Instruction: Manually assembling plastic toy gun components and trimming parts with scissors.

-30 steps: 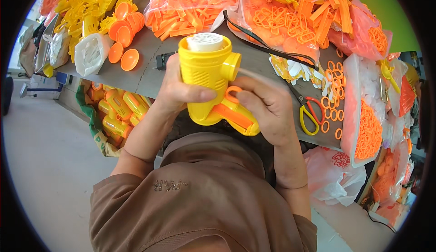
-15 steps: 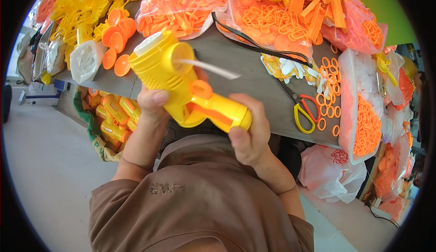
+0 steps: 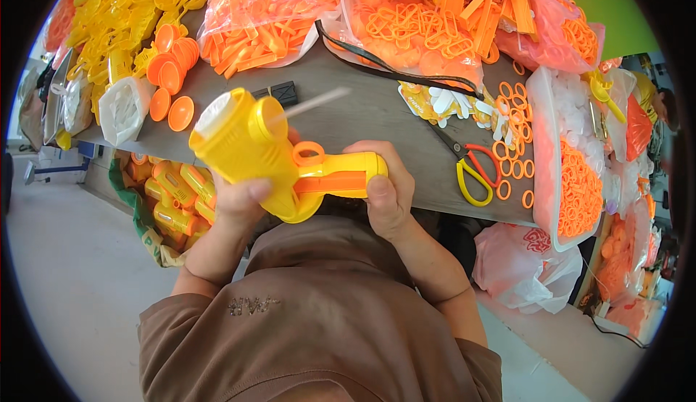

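Between my hands, above the table's near edge, is a yellow plastic toy gun [image 3: 235, 144]. My left hand [image 3: 243, 197] is wrapped round its wide body from below, some fingers hidden behind it. My right hand [image 3: 390, 202] grips the end of the handle, thumb on the near side. An orange strip [image 3: 333, 185] lies along the handle, and an orange ring [image 3: 309, 152] sits where handle and body meet. From a round opening in the body a thin white tube [image 3: 319, 101] sticks out up and to the right. A white round part [image 3: 215, 114] fills the body's left end.
Red-and-yellow scissors [image 3: 475, 177] lie on the grey table [image 3: 348, 68] beside loose orange rings [image 3: 518, 134]. A clear bin [image 3: 551, 184] holds more rings. Orange cups [image 3: 170, 76], yellow parts [image 3: 109, 25] and bagged orange pieces line the back. A sack [image 3: 148, 221] of yellow-orange pieces stands below left.
The toy gun has turned in my hands; the handle lies more level and its orange strip faces up more fully. The tube now slants upward instead of down. A black block shows behind.
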Demonstrator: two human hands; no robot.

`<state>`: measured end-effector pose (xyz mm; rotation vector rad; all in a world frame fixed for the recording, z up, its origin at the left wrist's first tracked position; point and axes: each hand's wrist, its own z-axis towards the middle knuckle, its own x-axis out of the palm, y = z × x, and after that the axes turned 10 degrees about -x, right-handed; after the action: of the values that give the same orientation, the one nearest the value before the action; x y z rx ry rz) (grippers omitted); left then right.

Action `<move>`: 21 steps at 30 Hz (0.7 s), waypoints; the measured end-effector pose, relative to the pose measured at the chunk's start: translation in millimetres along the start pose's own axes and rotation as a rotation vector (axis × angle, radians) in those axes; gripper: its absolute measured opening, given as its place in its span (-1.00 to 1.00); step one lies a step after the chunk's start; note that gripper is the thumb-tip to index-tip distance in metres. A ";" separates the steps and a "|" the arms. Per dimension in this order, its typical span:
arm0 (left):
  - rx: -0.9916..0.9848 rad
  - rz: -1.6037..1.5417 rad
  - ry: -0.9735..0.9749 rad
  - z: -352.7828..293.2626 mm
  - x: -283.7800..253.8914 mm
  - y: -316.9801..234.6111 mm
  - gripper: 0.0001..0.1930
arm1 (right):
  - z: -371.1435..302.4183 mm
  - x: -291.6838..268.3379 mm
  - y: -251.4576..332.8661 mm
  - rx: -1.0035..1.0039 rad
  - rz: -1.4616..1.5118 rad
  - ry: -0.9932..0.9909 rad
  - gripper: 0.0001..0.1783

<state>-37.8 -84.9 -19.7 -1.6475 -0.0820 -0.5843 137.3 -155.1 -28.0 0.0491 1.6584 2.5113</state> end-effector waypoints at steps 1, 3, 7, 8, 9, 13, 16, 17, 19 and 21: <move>0.005 0.040 0.017 -0.7 -3.6 3.2 -0.26 | -2.2 0.1 -3.2 0.019 0.065 0.001 -0.38; -0.130 -0.092 0.097 16.7 -13.1 1.0 -0.26 | -7.3 2.2 3.3 0.048 -0.017 0.023 -0.36; -0.233 -0.220 0.071 22.7 0.9 -2.5 -0.30 | -1.6 -0.1 3.7 0.032 -0.079 0.043 -0.39; -0.184 -0.173 0.016 22.6 2.6 -3.0 -0.31 | 3.5 -8.6 1.3 0.030 -0.080 0.043 -0.39; -0.162 -0.092 0.085 24.6 -6.9 1.1 -0.31 | 10.2 -19.1 -2.1 0.070 -0.082 0.127 -0.40; -0.102 -0.032 0.046 29.5 -7.8 2.4 -0.32 | 36.6 -72.1 -14.3 0.138 -0.557 0.114 -0.58; -0.071 -0.092 -0.006 34.2 -6.1 0.6 -0.37 | 53.2 -114.8 -31.2 0.015 -1.183 -0.017 -0.71; -0.079 -0.096 -0.014 33.8 -6.4 2.5 -0.38 | 56.9 -121.6 -38.3 0.012 -1.183 -0.016 -0.71; -0.087 -0.099 -0.025 34.5 -6.6 6.3 -0.39 | 64.6 -128.4 -49.0 -0.011 -1.298 -0.032 -0.73; -0.113 -0.125 0.019 37.6 -5.3 9.6 -0.43 | 73.6 -127.0 -55.0 -0.010 -1.338 -0.006 -0.74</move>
<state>-26.6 -49.6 -32.4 -1.7552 -0.1409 -0.7105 275.5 -82.8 -43.7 -0.7659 1.0261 1.4433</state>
